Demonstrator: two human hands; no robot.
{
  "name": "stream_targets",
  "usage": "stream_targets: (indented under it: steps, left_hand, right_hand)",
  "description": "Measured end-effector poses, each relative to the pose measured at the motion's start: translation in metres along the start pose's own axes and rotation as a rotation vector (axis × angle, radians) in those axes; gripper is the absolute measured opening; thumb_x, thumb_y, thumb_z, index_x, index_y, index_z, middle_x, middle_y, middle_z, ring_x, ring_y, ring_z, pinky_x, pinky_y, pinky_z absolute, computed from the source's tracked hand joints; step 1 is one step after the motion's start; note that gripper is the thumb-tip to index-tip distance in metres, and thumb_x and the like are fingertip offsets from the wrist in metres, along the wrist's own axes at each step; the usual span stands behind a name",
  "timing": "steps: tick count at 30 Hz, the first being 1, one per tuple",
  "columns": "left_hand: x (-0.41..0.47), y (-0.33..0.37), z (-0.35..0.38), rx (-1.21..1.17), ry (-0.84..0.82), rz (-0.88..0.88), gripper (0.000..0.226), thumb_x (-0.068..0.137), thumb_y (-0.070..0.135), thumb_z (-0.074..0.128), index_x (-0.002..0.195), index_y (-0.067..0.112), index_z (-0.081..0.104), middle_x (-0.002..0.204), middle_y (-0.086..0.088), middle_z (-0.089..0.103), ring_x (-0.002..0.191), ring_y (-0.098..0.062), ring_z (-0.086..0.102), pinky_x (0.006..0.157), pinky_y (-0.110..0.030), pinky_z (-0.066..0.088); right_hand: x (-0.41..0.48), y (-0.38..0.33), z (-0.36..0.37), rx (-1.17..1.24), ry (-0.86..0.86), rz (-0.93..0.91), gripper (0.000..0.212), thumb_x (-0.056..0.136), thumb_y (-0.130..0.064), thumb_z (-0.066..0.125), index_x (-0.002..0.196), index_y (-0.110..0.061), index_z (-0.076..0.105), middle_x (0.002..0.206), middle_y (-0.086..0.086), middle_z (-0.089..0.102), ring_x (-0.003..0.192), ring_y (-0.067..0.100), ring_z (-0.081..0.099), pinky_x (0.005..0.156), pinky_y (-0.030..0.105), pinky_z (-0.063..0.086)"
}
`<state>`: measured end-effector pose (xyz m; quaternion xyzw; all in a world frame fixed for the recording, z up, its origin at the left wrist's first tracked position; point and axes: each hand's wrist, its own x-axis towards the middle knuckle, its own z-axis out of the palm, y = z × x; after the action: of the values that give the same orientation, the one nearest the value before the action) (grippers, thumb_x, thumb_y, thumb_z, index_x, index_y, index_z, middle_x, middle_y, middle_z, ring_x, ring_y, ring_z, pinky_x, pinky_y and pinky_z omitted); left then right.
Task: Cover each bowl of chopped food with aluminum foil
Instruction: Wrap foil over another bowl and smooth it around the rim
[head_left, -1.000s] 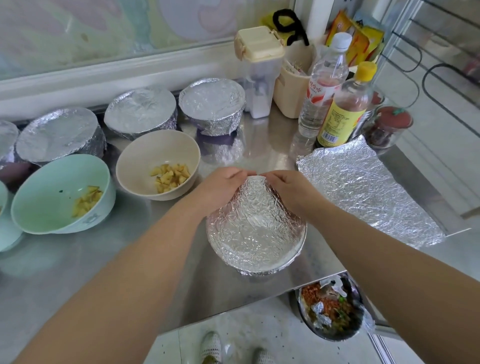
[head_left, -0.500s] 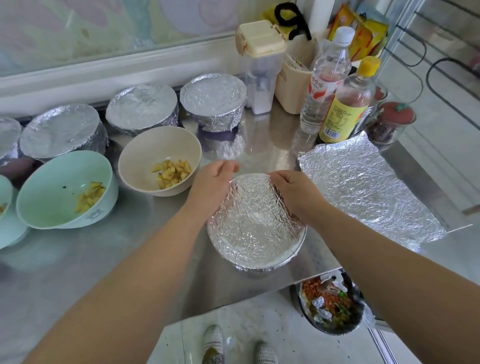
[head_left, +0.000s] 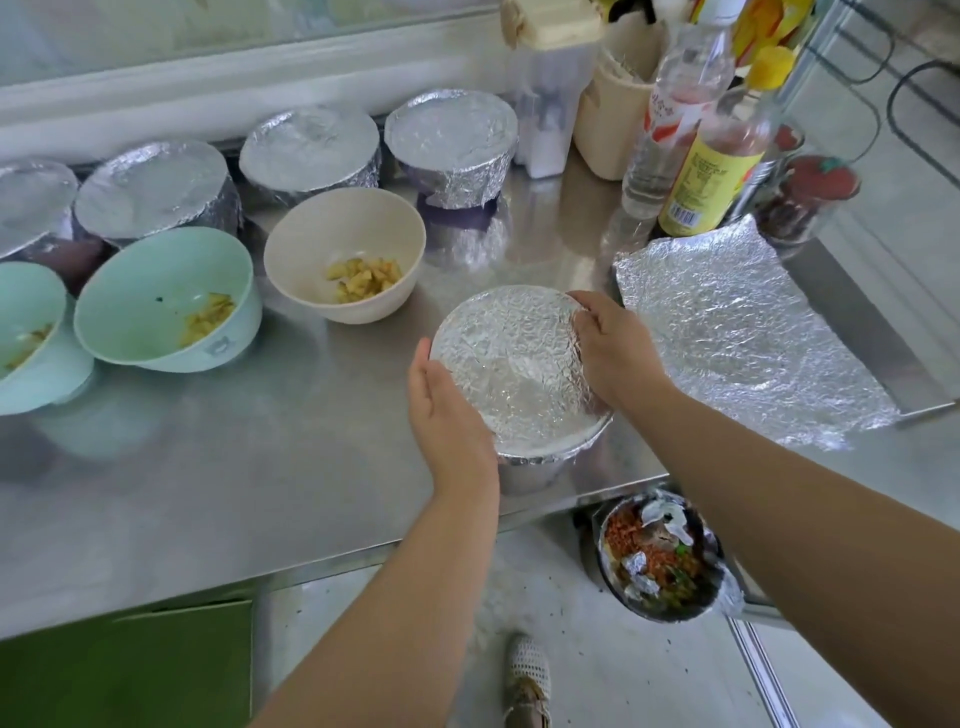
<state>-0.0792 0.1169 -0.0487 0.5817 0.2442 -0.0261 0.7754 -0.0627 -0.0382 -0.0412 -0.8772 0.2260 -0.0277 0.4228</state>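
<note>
A foil-covered bowl (head_left: 511, 364) stands near the front edge of the steel table (head_left: 260, 467). My left hand (head_left: 447, 410) lies flat against its near-left side and presses the foil down. My right hand (head_left: 610, 348) curls over the right rim and grips the foil there. A beige bowl (head_left: 345, 254) and a mint bowl (head_left: 166, 296) stand uncovered with chopped yellow food inside. Another mint bowl (head_left: 26, 332) is cut off at the left edge. A loose foil sheet (head_left: 737, 332) lies flat to the right.
Several foil-covered bowls (head_left: 452, 140) line the back of the table. Bottles (head_left: 711, 171) and containers (head_left: 550, 104) crowd the back right corner. A dark bowl of scraps (head_left: 660, 561) sits below the table's front edge. A green surface (head_left: 124, 670) shows at the lower left.
Both hands slid from the bowl's far rim to its sides, the left to the near-left and the right to the right rim. The foil now lies smoother over the top.
</note>
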Motion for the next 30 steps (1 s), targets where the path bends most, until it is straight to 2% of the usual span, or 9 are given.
stream_targets:
  steps: [8, 11, 13, 15, 18, 22, 26, 28, 30]
  left_hand:
    - [0.003, -0.002, 0.009, -0.142, 0.062, -0.076, 0.033, 0.105, 0.025, 0.041, 0.130, 0.024, 0.063, 0.119, 0.001, 0.072, 0.109, -0.016, 0.069, 0.099, -0.042, 0.055]
    - [0.012, 0.001, 0.003, -0.135, -0.052, -0.180, 0.034, 0.104, 0.038, 0.043, 0.124, 0.024, 0.066, 0.116, 0.000, 0.074, 0.107, -0.020, 0.070, 0.099, -0.046, 0.054]
    - [0.016, 0.002, -0.008, -0.082, -0.135, -0.197, 0.039, 0.105, 0.044, 0.040, 0.133, 0.026, 0.059, 0.130, 0.000, 0.067, 0.115, -0.015, 0.065, 0.105, -0.042, 0.049]
    - [0.010, 0.007, -0.031, 0.216, -0.185, 0.073, 0.043, 0.105, 0.044, 0.041, 0.146, 0.031, 0.045, 0.148, 0.010, 0.049, 0.132, -0.004, 0.048, 0.114, -0.033, 0.036]
    - [0.007, 0.009, -0.068, 0.721, -0.372, 0.702, 0.043, 0.102, 0.044, 0.050, 0.142, 0.030, 0.047, 0.149, 0.011, 0.039, 0.140, -0.005, 0.035, 0.116, -0.027, 0.028]
    - [0.017, 0.008, -0.088, 0.982, -0.585, 0.954, 0.032, 0.092, 0.046, 0.059, 0.110, 0.022, 0.070, 0.117, 0.007, 0.049, 0.105, -0.008, 0.053, 0.094, -0.027, 0.046]
    - [0.029, 0.012, -0.091, 0.982, -0.731, 1.075, 0.025, 0.095, 0.034, 0.060, 0.101, 0.014, 0.074, 0.104, 0.005, 0.055, 0.087, -0.011, 0.060, 0.079, -0.034, 0.052]
    - [0.032, 0.013, -0.089, 0.992, -0.746, 1.139, 0.023, 0.096, 0.030, 0.060, 0.101, 0.013, 0.074, 0.103, 0.004, 0.056, 0.086, -0.011, 0.060, 0.078, -0.032, 0.052]
    - [0.033, 0.014, -0.088, 0.998, -0.753, 1.174, 0.021, 0.096, 0.029, 0.060, 0.100, 0.013, 0.074, 0.103, 0.005, 0.055, 0.083, -0.011, 0.060, 0.074, -0.034, 0.053]
  right_hand:
    - [-0.001, 0.002, 0.003, -0.009, 0.036, -0.016, 0.037, 0.108, -0.015, 0.038, 0.139, -0.020, 0.058, 0.096, -0.001, 0.062, 0.074, 0.009, 0.054, 0.068, 0.030, 0.037]
    - [-0.002, 0.000, 0.002, 0.022, 0.017, 0.000, 0.038, 0.108, -0.019, 0.038, 0.142, -0.019, 0.055, 0.106, 0.004, 0.064, 0.101, 0.027, 0.063, 0.076, 0.030, 0.040]
    - [-0.006, -0.001, -0.002, -0.001, -0.011, 0.002, 0.046, 0.108, -0.033, 0.041, 0.152, -0.020, 0.042, 0.137, 0.010, 0.057, 0.125, 0.029, 0.056, 0.095, 0.032, 0.040]
    - [-0.018, 0.001, -0.009, -0.185, -0.025, -0.148, 0.069, 0.102, -0.059, 0.040, 0.159, -0.022, 0.027, 0.161, 0.007, 0.035, 0.143, 0.029, 0.039, 0.116, 0.045, 0.032]
    - [-0.039, 0.003, -0.016, -0.524, -0.236, -0.487, 0.107, 0.077, -0.095, 0.020, 0.162, -0.031, 0.009, 0.169, -0.003, 0.011, 0.155, 0.024, 0.010, 0.125, 0.058, 0.014]
    - [-0.047, 0.008, -0.016, -0.765, -0.370, -0.617, 0.117, 0.064, -0.102, 0.020, 0.160, -0.039, -0.002, 0.170, -0.007, -0.004, 0.156, 0.019, -0.011, 0.125, 0.060, 0.000]
    - [-0.053, 0.018, -0.011, -0.665, -0.283, -0.794, 0.081, 0.079, -0.074, 0.049, 0.149, -0.036, 0.037, 0.161, -0.001, 0.032, 0.154, 0.024, 0.019, 0.125, 0.060, 0.007]
    - [-0.057, 0.024, -0.004, -0.535, -0.200, -0.909, 0.057, 0.081, -0.059, 0.062, 0.129, -0.027, 0.059, 0.135, 0.001, 0.055, 0.135, 0.025, 0.047, 0.123, 0.057, 0.021]
    - [-0.061, 0.027, 0.006, -0.407, -0.100, -1.008, 0.034, 0.085, -0.046, 0.068, 0.107, -0.020, 0.069, 0.108, 0.000, 0.062, 0.107, 0.025, 0.060, 0.116, 0.049, 0.033]
